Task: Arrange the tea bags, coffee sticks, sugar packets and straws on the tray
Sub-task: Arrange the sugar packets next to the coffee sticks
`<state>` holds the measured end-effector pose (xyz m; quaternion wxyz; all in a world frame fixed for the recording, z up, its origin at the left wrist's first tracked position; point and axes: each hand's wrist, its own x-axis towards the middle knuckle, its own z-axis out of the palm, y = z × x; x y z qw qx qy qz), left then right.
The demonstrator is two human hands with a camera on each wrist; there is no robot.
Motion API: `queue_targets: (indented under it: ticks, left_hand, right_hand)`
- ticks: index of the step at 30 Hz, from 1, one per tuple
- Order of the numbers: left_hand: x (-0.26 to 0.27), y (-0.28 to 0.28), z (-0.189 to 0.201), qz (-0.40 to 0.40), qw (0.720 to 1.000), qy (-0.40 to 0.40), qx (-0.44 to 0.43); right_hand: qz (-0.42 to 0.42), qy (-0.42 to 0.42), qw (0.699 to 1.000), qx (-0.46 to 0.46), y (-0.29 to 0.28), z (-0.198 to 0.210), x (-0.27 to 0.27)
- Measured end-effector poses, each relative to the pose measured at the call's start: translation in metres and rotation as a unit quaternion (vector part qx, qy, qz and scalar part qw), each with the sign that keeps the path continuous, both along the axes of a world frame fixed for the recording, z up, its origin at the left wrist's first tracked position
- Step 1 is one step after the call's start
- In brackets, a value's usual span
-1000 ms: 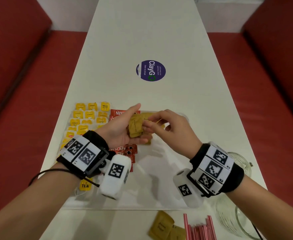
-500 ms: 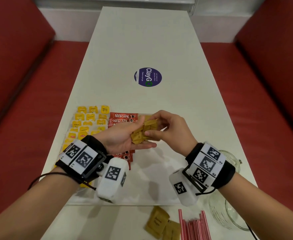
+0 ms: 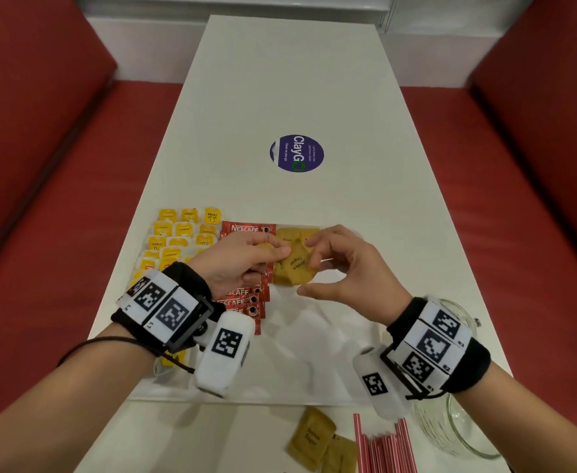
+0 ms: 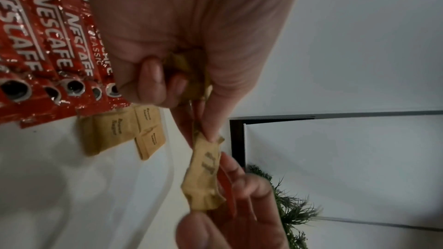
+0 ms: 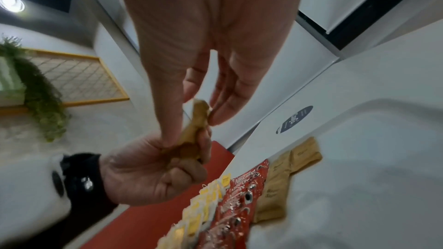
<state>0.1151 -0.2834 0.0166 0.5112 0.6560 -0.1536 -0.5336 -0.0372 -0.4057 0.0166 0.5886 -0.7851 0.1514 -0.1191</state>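
Observation:
Over the white tray point(image 3: 317, 353), my left hand point(image 3: 273, 256) grips a small bunch of brown sugar packets point(image 3: 293, 269), fingers curled round them point(image 4: 189, 75). My right hand point(image 3: 309, 276) meets it from the right and pinches one sugar packet point(image 4: 206, 175) point(image 5: 197, 120) between thumb and fingers. A few more sugar packets point(image 3: 297, 233) lie flat at the tray's far edge. Red coffee sticks point(image 3: 247, 228) lie in a column left of them. Yellow tea bags point(image 3: 177, 233) fill the tray's left side. Red straws point(image 3: 382, 448) lie on the table in front of the tray.
Two loose sugar packets point(image 3: 317, 442) lie on the white table point(image 3: 290, 80) beside the straws. A glass jar point(image 3: 461, 425) stands at the near right, under my right forearm. A round purple sticker point(image 3: 296, 153) marks mid-table. Red benches point(image 3: 41, 199) flank both sides.
My left hand has turned from a cupped palm to a curled grip on the packets. My right hand has shifted right and draws one packet from the bunch. Both hands sit slightly farther over the tray.

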Motion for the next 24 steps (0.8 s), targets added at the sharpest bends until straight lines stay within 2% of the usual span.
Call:
queue_targets:
  ticks: [4, 6, 9, 11, 14, 17, 21, 24]
  left_hand:
    - [-0.002, -0.001, -0.001, 0.014, 0.999, -0.026, -0.012]
    - [-0.005, -0.002, -0.001, 0.017, 0.999, -0.036, -0.011]
    - [-0.006, -0.004, -0.003, 0.0, 0.997, -0.074, 0.001]
    - [-0.005, -0.006, -0.004, -0.032, 0.989, -0.14, 0.031]
    - [-0.004, -0.009, -0.006, -0.14, 0.963, -0.215, 0.081]
    - [-0.008, -0.011, -0.012, -0.225, 0.937, -0.246, 0.108]
    - [-0.005, -0.018, -0.023, -0.208, 0.923, -0.309, 0.096]
    - [-0.003, -0.024, -0.026, -0.218, 0.918, -0.32, 0.083]
  right_hand:
    - [-0.041, 0.071, 0.99, 0.114, -0.003, 0.001, 0.001]
    - [-0.065, 0.076, 0.984, 0.148, -0.006, -0.001, 0.005]
    - [-0.066, 0.097, 0.985, 0.128, -0.011, -0.006, 0.007]
    - [-0.078, 0.102, 0.985, 0.112, -0.014, -0.01, 0.008]
    - [-0.121, 0.092, 0.98, 0.126, -0.018, -0.016, 0.011]
    - [-0.088, 0.111, 0.984, 0.105, -0.021, -0.021, 0.014]
    - [-0.004, 0.161, 0.984, 0.075, -0.027, -0.027, 0.021]
    - [-0.007, 0.167, 0.983, 0.072, -0.034, -0.033, 0.026]
